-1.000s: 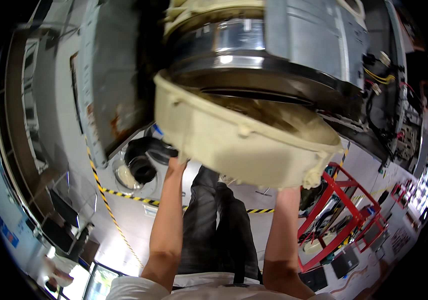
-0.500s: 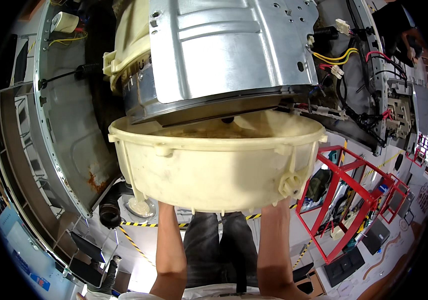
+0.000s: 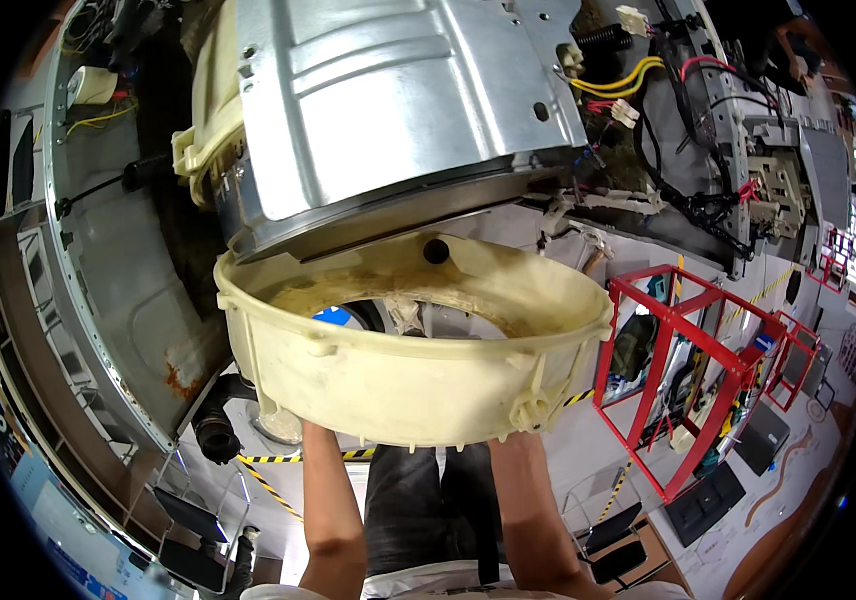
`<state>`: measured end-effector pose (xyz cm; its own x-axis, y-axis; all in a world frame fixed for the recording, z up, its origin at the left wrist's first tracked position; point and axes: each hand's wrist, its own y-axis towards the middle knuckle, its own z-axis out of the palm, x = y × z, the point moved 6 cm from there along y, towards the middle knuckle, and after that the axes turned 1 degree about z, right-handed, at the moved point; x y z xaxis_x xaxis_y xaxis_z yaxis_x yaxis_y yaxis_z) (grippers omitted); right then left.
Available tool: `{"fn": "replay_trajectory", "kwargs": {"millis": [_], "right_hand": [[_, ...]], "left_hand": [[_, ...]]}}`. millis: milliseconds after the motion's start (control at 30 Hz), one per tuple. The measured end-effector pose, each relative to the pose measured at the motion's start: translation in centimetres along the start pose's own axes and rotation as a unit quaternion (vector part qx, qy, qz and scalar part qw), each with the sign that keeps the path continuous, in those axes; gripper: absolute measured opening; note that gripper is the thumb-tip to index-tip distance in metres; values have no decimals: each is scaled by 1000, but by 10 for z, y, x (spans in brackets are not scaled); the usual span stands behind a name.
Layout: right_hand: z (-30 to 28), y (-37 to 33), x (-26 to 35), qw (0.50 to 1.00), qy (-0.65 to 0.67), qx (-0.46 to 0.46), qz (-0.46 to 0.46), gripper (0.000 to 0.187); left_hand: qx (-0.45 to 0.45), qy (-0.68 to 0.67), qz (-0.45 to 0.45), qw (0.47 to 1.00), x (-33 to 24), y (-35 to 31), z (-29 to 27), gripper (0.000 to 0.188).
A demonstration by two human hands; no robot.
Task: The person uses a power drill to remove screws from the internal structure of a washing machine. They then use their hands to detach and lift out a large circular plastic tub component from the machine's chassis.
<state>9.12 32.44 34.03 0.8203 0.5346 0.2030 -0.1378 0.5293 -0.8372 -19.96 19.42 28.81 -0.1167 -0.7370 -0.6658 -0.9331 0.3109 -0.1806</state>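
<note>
A cream plastic washing machine tub half (image 3: pixel 388 385) is held up by both my hands from beneath. My left hand (image 3: pixel 317 432) is at its lower left and my right hand (image 3: pixel 516 445) at its lower right; the fingers of both are hidden under it. Its hollow side tilts up, showing a dirty inner wall, a small dark hole and a large round opening. Just above is the steel drum (image 3: pixel 378 222) of the machine, its rim close over the tub half's far left edge. Whether they touch there I cannot tell.
A bare metal plate (image 3: pixel 398 100) covers the drum. The grey cabinet wall (image 3: pixel 133 300) stands left; loose wires (image 3: pixel 628 85) hang right. A black corrugated hose (image 3: pixel 216 425) lies below left. A red metal frame (image 3: pixel 688 370) stands right, and striped tape (image 3: pixel 273 460) marks the floor.
The tub half has dropped away from the drum and tipped, so its inside and round opening now show. My hands moved down with it. The whole view has shifted a little.
</note>
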Motion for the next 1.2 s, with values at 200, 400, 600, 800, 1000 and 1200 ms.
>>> {"fn": "replay_trajectory", "kwargs": {"millis": [200,400,600,800,1000,1200], "right_hand": [[-5,7,2,1000,17,-8,2,31],[-3,26,10,1000,14,-20,5,30],[-2,54,26,999,-14,-40,10,30],[-16,66,57,994,-76,-74,23,31],[-19,86,88,984,-138,-106,41,31],[-23,105,115,977,-161,-134,51,31]], "left_hand": [[-10,22,2,1000,-1,-9,-16,43],[-16,58,11,998,-7,-6,1,42],[-30,92,6,995,-16,-10,22,41],[-47,112,-23,992,-19,-25,24,40],[-43,118,-59,990,-25,-36,40,40],[-18,169,-144,975,-21,-47,71,39]]}}
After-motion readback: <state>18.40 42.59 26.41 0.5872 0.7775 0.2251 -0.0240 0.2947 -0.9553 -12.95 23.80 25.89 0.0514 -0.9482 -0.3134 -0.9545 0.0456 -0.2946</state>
